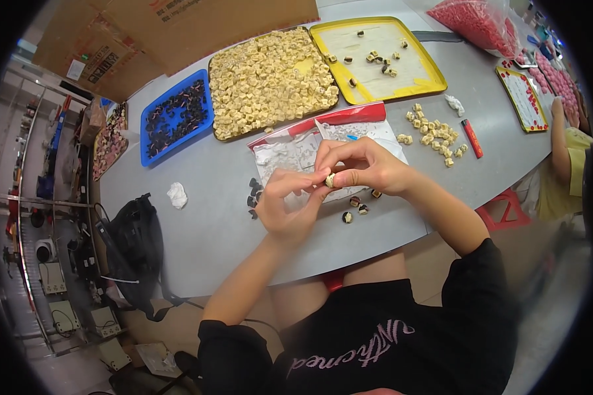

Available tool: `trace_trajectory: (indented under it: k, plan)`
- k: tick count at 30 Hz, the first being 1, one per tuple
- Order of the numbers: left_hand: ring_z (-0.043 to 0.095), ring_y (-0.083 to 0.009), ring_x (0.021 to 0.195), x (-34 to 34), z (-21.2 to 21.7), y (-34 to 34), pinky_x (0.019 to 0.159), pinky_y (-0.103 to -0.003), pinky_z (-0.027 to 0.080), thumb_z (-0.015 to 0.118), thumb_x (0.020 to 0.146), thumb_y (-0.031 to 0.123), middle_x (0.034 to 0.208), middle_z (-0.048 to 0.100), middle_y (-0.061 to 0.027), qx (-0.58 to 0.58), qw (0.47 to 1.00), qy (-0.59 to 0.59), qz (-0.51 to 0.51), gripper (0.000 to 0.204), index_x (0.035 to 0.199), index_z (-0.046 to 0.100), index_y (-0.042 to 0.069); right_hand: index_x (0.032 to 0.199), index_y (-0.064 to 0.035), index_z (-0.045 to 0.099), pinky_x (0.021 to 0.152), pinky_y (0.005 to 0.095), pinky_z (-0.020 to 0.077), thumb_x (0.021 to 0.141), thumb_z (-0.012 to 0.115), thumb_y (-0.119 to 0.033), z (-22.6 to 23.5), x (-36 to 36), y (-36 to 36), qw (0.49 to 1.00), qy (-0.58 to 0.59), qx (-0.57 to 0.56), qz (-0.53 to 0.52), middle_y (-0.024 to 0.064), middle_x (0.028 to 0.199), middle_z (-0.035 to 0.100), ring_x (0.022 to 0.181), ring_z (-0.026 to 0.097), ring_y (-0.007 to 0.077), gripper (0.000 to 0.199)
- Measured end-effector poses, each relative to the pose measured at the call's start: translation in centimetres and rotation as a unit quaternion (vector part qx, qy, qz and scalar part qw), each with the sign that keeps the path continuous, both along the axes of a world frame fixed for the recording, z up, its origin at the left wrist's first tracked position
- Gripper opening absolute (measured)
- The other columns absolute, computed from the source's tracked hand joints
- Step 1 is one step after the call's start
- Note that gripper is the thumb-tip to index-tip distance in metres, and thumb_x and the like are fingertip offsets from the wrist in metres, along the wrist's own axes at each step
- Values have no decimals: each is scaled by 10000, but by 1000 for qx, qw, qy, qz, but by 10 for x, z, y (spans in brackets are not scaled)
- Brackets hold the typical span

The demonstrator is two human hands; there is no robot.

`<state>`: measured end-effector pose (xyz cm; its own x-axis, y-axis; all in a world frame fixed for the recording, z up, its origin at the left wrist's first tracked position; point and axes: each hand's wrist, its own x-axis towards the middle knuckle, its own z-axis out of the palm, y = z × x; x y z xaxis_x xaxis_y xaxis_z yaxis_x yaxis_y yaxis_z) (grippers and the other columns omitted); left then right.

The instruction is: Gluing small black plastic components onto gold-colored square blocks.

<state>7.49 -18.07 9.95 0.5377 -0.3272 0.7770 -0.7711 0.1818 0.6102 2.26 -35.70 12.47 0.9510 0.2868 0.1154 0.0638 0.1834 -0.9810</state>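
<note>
Together, the left hand [286, 209] and right hand [381, 172] pinch a small cream-coloured piece [330, 180] above the grey table [204, 243].

We're in what looks like a small-goods workshop: we see a long grey worktable [211, 237] w/ several trays [408, 74] of tiny loose pcs [270, 79], a big clear bag of pink pcs [476, 25], brown cardboard [237, 29] at the back, metal shelving [39, 200] w/ misc. equip. [46, 250] on the L, & another person [560, 141] at the worktable's R side.
</note>
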Motion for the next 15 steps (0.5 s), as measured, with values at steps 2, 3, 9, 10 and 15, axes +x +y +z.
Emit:
trace_trajectory:
  k: [2, 3, 9, 10, 15]
  plan:
    - [595, -132, 683, -1, 2, -1, 527, -220, 419, 770, 683, -18, 855, 691, -74, 5, 1000, -3, -4, 391, 946, 493, 66, 931, -5, 643, 873, 298, 395, 804, 674, -125, 0, -1, 0, 1000, -9, 4, -1, 71, 988, 529, 943, 503, 169, 178]
    - [594, -131, 682, -1, 3, -2, 522, -217, 417, 768, 685, -19, 853, 692, -74, 4, 1000, -7, -7, 389, 944, 490, 67, 931, -5, 643, 873, 298, 395, 804, 674, -125, -1, -1, 0, 1000, -7, 7, -1, 71, 988, 529, 943, 503, 169, 178]
    - [594, -156, 707, 2, 3, -1, 578, -245, 435, 770, 656, -38, 886, 682, -73, 18, 999, -37, -24, 440, 991, 504, 63, 920, 2, 636, 821, 282, 405, 801, 682, -146, 0, 0, -1, 999, -35, 18, 6, 68, 961, 519, 898, 498, 155, 195]
    - [591, -167, 716, 2, 4, -1, 605, -257, 441, 773, 642, -42, 904, 675, -69, 24, 997, -65, -29, 468, 1014, 510, 65, 912, 8, 636, 801, 276, 409, 798, 687, -153, 3, -2, -2, 999, -27, 22, 30, 69, 951, 517, 883, 500, 153, 204]
    - [565, -189, 727, -5, 10, 1, 641, -267, 440, 776, 613, -52, 922, 651, -52, 11, 993, -102, -60, 527, 1050, 517, 89, 882, 20, 637, 749, 263, 417, 788, 701, -171, 7, -6, -2, 996, -31, 37, 81, 72, 926, 515, 848, 508, 152, 222]
